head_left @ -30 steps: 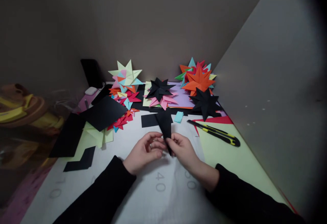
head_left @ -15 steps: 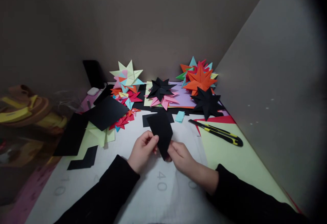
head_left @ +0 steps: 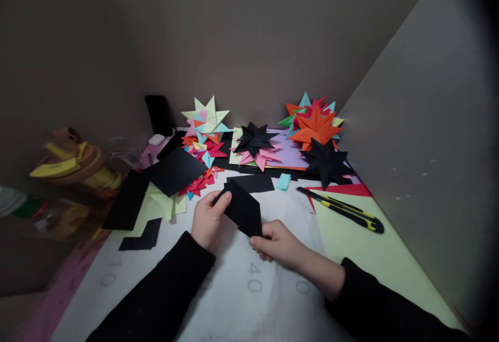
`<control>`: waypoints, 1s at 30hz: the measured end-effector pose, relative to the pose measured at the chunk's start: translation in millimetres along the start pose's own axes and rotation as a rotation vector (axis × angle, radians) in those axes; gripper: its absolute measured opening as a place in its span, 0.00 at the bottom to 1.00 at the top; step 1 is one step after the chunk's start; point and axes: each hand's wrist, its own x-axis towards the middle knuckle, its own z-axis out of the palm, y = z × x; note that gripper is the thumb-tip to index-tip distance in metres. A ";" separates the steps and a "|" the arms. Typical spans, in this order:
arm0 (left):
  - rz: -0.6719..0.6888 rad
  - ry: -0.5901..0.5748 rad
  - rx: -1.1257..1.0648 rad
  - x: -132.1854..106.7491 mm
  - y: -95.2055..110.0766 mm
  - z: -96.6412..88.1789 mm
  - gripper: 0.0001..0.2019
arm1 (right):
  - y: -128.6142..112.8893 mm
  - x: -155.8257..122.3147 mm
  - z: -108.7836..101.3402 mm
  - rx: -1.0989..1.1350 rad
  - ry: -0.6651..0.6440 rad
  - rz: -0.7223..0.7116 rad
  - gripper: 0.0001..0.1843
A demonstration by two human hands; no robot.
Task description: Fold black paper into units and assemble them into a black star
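A folded piece of black paper [head_left: 244, 207] is held up off the white mat between my two hands. My left hand [head_left: 208, 220] pinches its upper left end, thumb on top. At the lower right corner, my right hand [head_left: 278, 243] grips it between thumb and fingers. Just behind it lies a flat black paper strip [head_left: 253, 183], with a small light-blue paper piece [head_left: 283, 181] to its right. Farther back, a black folded paper star [head_left: 255, 139] rests over a pink one [head_left: 260, 158].
A black-and-yellow utility knife [head_left: 343, 210] lies on pale green paper [head_left: 374, 259] at right. Colourful paper stars [head_left: 316, 128] are piled at the back. Black sheets [head_left: 177, 171], a phone [head_left: 158, 115], a brown-and-yellow cup [head_left: 83, 162] and a plastic bottle [head_left: 42, 214] stand or lie at left.
The black paper has turned from nearly upright to a slant running down to the right. My left hand has moved up to its upper end. The view has swung slightly left.
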 end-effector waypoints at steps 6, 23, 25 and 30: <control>-0.057 0.005 -0.178 2.5 4.3 -2.4 0.10 | 5.2 1.3 -1.2 0.051 0.008 -0.035 0.15; -0.121 0.066 -0.299 11.1 11.1 -16.1 0.20 | 4.7 3.2 -5.6 0.153 0.091 0.024 0.13; -0.214 -0.174 -0.230 -2.6 2.8 -4.9 0.20 | 5.9 4.3 -4.9 0.152 0.115 0.010 0.13; -0.269 -0.201 0.046 -24.7 -11.5 15.2 0.17 | 4.6 5.8 -3.2 0.082 0.088 -0.046 0.16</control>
